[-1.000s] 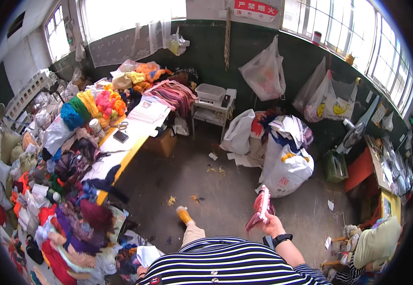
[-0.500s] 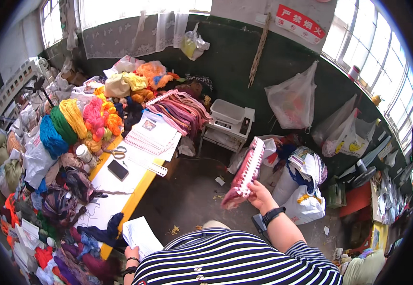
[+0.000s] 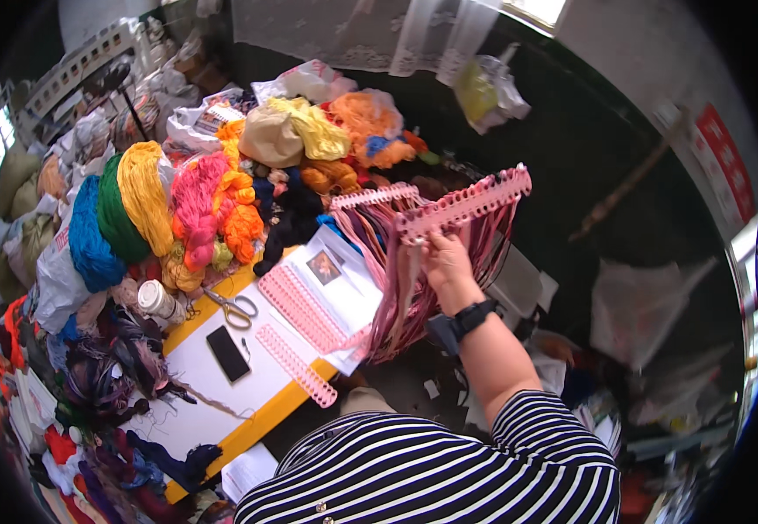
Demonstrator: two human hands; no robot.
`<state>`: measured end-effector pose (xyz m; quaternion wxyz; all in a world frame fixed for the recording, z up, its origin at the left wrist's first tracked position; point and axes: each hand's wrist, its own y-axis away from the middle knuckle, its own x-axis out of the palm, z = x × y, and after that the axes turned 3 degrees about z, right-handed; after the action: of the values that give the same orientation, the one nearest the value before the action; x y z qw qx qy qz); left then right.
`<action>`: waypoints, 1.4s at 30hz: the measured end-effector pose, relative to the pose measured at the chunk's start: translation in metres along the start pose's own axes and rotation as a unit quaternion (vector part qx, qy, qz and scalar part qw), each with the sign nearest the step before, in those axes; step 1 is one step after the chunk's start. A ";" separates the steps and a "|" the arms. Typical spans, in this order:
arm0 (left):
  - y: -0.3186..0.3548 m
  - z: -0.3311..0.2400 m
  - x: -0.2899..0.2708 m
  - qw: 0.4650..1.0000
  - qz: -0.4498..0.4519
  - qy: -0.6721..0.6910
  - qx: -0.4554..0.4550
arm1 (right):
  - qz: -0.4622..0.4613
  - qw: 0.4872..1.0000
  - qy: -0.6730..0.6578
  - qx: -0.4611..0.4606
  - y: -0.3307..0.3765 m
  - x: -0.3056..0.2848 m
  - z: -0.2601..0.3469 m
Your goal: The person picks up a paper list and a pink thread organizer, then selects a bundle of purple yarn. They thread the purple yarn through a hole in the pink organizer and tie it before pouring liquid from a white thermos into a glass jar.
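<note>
White tabletop (image 3: 191,368) runs beside heaped yarn (image 3: 145,199); your right hand (image 3: 450,266) has its fingers clamped on a pink perforated strip (image 3: 470,205), raised near the table's far right; its strands (image 3: 409,306) are already attached and hang down, though it isn't set down; a narrow strip (image 3: 302,367) lies bare, one end over the yellow edge (image 3: 261,425); phone (image 3: 228,355) and scissors (image 3: 225,302) limit room inside; dark floor (image 3: 401,384) shows beyond; your left hand is out of view, its fingers untellable.

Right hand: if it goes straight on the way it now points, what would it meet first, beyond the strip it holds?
Probably the other pink strip with strands, near its right end; the orange bundle lies farther on. Depth is unclear, so the right hand may pass above both.
</note>
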<state>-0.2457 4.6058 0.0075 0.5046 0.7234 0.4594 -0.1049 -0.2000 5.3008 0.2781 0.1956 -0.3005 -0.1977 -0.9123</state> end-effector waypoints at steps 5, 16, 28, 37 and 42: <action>0.031 -0.026 0.004 0.994 -0.034 -0.032 -0.100 | 0.011 0.989 -0.015 0.148 -0.181 0.028 -0.113; 0.156 -0.144 0.029 0.957 -0.237 0.030 -0.162 | -0.053 0.911 0.004 0.409 -0.460 -0.073 -0.300; 0.169 -0.171 0.013 0.923 -0.325 0.039 -0.204 | -0.004 0.911 0.145 0.385 -0.415 -0.037 -0.293; 0.100 -0.165 -0.036 0.835 -0.297 0.457 -0.071 | 0.124 0.943 0.292 0.103 -0.199 -0.007 -0.230; 0.059 -0.150 -0.072 0.736 -0.178 0.653 0.024 | 0.271 0.801 0.477 0.238 -0.081 0.017 -0.229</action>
<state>-0.2871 4.6856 0.1597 0.0356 0.5309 0.7938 0.2946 -0.3585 5.2556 0.0994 0.5702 0.1874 -0.2008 -0.7742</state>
